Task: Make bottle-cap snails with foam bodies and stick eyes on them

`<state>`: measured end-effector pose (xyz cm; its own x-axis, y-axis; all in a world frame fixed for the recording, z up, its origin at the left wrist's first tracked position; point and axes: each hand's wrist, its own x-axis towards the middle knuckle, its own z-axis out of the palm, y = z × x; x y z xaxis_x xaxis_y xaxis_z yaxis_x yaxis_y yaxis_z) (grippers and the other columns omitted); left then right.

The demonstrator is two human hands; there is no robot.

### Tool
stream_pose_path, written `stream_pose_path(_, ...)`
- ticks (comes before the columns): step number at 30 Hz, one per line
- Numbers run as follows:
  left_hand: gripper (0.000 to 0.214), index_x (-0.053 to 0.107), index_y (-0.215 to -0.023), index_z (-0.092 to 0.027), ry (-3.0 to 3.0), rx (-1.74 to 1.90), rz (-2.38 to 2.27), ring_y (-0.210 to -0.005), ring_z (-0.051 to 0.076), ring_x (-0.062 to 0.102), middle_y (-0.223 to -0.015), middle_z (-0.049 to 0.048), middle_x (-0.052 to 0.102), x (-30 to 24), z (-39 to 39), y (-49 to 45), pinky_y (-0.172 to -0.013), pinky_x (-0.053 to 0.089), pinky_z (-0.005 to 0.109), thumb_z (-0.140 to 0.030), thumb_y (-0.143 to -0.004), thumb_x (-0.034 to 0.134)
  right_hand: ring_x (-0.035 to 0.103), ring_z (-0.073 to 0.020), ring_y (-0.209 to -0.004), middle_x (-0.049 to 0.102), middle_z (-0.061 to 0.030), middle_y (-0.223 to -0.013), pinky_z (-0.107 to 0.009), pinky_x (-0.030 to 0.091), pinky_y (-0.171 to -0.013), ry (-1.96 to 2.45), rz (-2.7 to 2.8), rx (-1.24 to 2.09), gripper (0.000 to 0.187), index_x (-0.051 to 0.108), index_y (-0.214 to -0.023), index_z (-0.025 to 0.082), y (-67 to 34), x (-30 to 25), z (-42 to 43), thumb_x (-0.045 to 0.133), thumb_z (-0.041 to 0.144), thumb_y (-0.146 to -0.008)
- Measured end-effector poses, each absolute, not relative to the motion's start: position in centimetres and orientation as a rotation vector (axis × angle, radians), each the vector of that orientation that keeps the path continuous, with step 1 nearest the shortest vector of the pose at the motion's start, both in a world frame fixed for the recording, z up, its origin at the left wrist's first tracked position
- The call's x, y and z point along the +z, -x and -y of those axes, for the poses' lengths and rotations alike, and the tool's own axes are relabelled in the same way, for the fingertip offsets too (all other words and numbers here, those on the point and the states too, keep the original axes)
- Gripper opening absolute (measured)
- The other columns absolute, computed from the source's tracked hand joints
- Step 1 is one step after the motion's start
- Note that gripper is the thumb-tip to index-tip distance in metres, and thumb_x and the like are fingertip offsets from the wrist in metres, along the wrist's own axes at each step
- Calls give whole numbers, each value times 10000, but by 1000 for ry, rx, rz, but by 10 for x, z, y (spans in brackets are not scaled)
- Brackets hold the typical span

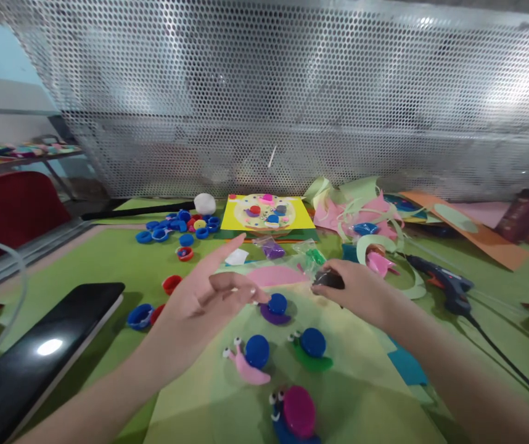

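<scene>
My left hand hovers with its index finger stretched out and the other fingers loosely bent. Its fingertips are beside a clay snail with a purple body and blue cap shell; whether they touch is unclear. My right hand pinches a small black lump, whose kind I cannot make out. Nearer me stand a pink snail with a blue cap, a green snail with a blue cap and a blue snail with a magenta cap. All rest on a pale green sheet.
Several bottle caps lie left, near a black phone. Packets of purple clay and green clay lie ahead, before a yellow decorated card. A glue gun with its cord and paper scraps are right. Perforated metal stands behind.
</scene>
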<state>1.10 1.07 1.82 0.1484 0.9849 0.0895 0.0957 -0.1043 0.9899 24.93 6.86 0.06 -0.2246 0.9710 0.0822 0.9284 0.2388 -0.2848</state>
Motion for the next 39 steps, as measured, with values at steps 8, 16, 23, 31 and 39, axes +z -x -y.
stream_pose_path(8, 567, 438, -1254, -355, -1364, 1070, -1041, -753, 141, 611, -734, -57, 654, 21, -6, -14, -667, 499, 237, -281, -754, 695, 597, -386, -934, 681, -123, -950, -643, 336, -820, 1831, 2241, 80, 259, 649, -897, 206, -249, -10, -67, 628, 409, -738)
stream_pose_path(16, 526, 458, -1237, -332, -1325, 1080, -1006, -772, 174, 631, -706, -37, 669, 18, -5, -16, -583, 501, 238, -277, -761, 676, 553, -306, -1044, 639, -99, -1084, -531, 340, -915, 1635, 2304, 113, 254, 607, -1027, 194, -239, -2, -62, 565, 334, -820)
stream_pose_path(23, 573, 435, -1263, -319, -1361, 1060, -991, -696, 145, 600, -718, -46, 652, 15, -8, -13, -613, 497, 254, -270, -754, 693, 560, -285, -1040, 642, -77, -1089, -552, 276, -945, 1640, 2318, 157, 259, 591, -1047, 196, -233, 1, -55, 591, 319, -819)
stream_pose_path(31, 715, 328, -1343, -266, -1376, 990, -917, -743, 136, 574, -712, -40, 692, 18, -9, -13, -674, 439, 241, -227, -743, 716, 545, -275, -1062, 629, -69, -1113, -511, 272, -965, 1679, 2333, 162, 267, 585, -1069, 201, -234, 0, -56, 575, 328, -834)
stream_pose_path(39, 719, 318, -1350, -290, -1337, 949, -871, -745, 141, 599, -737, -35, 712, 16, -10, -11, -631, 475, 232, -242, -751, 712, 542, -277, -1068, 629, -64, -1109, -526, 262, -965, 1701, 2341, 160, 268, 583, -1080, 208, -233, 1, -55, 563, 329, -843)
